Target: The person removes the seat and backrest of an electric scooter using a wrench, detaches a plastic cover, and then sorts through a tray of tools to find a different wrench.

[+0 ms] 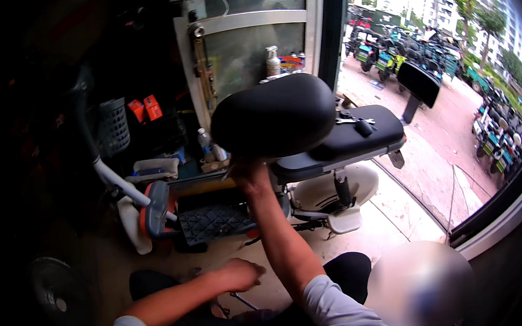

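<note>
In front of me stands an electric scooter with a black front saddle (274, 115) and a long black rear seat (358, 136). My right hand (251, 171) reaches up to the underside of the front saddle. Its fingers are mostly hidden there, and a thin light piece shows beside them. My left hand (241, 275) is closed low in front of me, above my lap; whatever it may hold is hidden. A wrench (353, 119) and a small dark object (365, 128) lie on the rear seat. Below the saddle is the scooter's dark footboard (213, 220).
A bottle (204, 140) and small items stand behind the footboard. Further back are a grey basket (114, 126), orange boxes (153, 107) and a glass door (251, 52). A backrest pad (420, 84) rises behind the rear seat. Parked scooters (400, 51) fill the pavement outside. A blurred round patch covers the lower right.
</note>
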A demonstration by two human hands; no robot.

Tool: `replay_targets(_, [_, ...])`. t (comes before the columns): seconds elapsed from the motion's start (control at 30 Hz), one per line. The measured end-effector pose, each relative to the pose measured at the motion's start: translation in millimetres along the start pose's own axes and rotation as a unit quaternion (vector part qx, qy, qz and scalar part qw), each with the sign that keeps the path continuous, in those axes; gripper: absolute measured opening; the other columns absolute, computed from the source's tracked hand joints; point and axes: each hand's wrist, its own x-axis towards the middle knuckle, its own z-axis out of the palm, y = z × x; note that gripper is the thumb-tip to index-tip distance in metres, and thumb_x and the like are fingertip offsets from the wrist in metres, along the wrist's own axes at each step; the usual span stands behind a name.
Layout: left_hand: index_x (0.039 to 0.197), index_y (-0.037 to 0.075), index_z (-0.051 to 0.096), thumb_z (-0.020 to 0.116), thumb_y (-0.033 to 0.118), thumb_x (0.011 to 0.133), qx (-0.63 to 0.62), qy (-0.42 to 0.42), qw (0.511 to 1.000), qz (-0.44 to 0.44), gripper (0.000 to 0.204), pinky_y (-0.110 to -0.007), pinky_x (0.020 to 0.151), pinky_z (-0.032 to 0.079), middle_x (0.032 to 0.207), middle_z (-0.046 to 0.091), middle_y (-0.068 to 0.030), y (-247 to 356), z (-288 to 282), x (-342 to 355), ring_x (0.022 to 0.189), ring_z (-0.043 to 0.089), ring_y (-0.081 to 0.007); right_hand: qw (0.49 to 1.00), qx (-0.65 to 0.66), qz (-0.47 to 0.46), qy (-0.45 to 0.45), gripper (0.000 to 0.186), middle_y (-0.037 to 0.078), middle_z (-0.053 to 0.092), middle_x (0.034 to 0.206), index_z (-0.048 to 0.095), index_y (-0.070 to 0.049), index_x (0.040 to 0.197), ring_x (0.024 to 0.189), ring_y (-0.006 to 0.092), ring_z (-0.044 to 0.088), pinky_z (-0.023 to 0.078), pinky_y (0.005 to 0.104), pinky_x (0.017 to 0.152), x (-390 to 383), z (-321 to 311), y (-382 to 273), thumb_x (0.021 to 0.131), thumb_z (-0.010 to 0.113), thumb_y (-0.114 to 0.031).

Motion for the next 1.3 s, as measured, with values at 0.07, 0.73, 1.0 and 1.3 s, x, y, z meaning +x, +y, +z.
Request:
replay_targets(0.07, [0.136, 0.012, 0.062, 0.062, 0.034, 0.099, -0.009, 0.006, 0.999, -0.039, 0.043, -0.048, 0.092, 0.055, 0.119, 0.072, -0.0173, 2, -62, -37, 0.109, 0.069, -0.0365, 0.999, -0.004, 0.022, 0.024, 0.031, -0.001, 0.067, 0.109, 0.064, -0.014, 0.126, 0.085, 0.0101, 0.063, 0.05, 0.0192, 0.061, 1, -5, -2, 0.101, 0.069, -0.03])
replay_targets(0.73, [0.113, 0.0, 0.072, 0.067, 0.013, 0.099, -0.431, 0.604, 0.67, -0.009, 0.02, -0.03, 0.085, 0.051, 0.102, 0.075, -0.0067, -81, -165, 22, 0.091, 0.066, -0.0129, 0.957, -0.288, -0.024, 0.018, 0.057, 0.007, 0.057, 0.146, 0.051, -0.009, 0.147, 0.132, 0.0226, 0.056, 0.047, 0.0366, 0.109, 5, 7, -19, 0.102, 0.062, -0.043])
replay_targets(1.0, [0.099, -0.001, 0.075, 0.07, 0.02, 0.095, -0.353, 0.606, 0.712, -0.037, 0.022, -0.038, 0.074, 0.054, 0.092, 0.076, -0.0191, -88, -161, 40, 0.084, 0.074, -0.0309, 0.986, -0.161, 0.03, -0.006, 0.055, 0.01, 0.055, 0.148, 0.049, -0.008, 0.149, 0.136, 0.0279, 0.052, 0.042, 0.0433, 0.116, 16, -20, -40, 0.105, 0.056, -0.039])
replay_targets(1.3, [0.09, -0.002, 0.074, 0.071, 0.02, 0.096, -0.454, 0.603, 0.655, -0.028, 0.023, -0.036, 0.064, 0.049, 0.073, 0.07, -0.0137, -83, -155, 37, 0.065, 0.064, -0.019, 0.974, -0.224, 0.034, -0.001, 0.046, 0.01, 0.063, 0.133, 0.058, -0.009, 0.138, 0.119, 0.0268, 0.061, 0.051, 0.0419, 0.098, 19, -15, -44, 0.102, 0.062, -0.037])
